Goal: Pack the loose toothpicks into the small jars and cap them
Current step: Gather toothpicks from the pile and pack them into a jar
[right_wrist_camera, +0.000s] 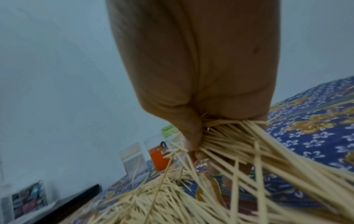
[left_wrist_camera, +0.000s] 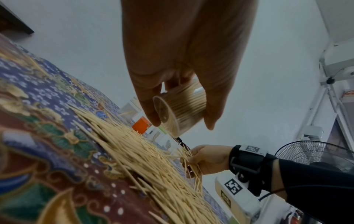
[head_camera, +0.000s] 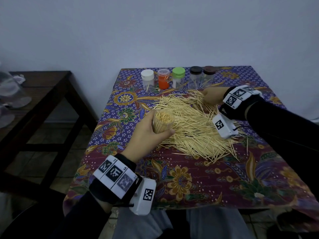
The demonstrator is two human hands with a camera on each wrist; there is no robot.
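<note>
My left hand (head_camera: 151,128) grips a clear uncapped jar (head_camera: 163,122) packed full of toothpicks, held just above the left edge of the loose toothpick pile (head_camera: 189,128). In the left wrist view the jar (left_wrist_camera: 182,112) shows tilted between thumb and fingers. My right hand (head_camera: 211,98) sits at the far right of the pile and pinches a bunch of toothpicks (right_wrist_camera: 229,136); the bunch fans out below the fingers. Several capped jars stand in a row at the back: white cap (head_camera: 147,81), orange (head_camera: 163,81), green cap (head_camera: 178,78), two dark caps (head_camera: 202,76).
The table wears a patterned floral cloth (head_camera: 189,178). A dark wooden side table (head_camera: 39,94) stands to the left, apart from this one. A standing fan (left_wrist_camera: 314,153) is off to the right. A plain wall lies behind the jars.
</note>
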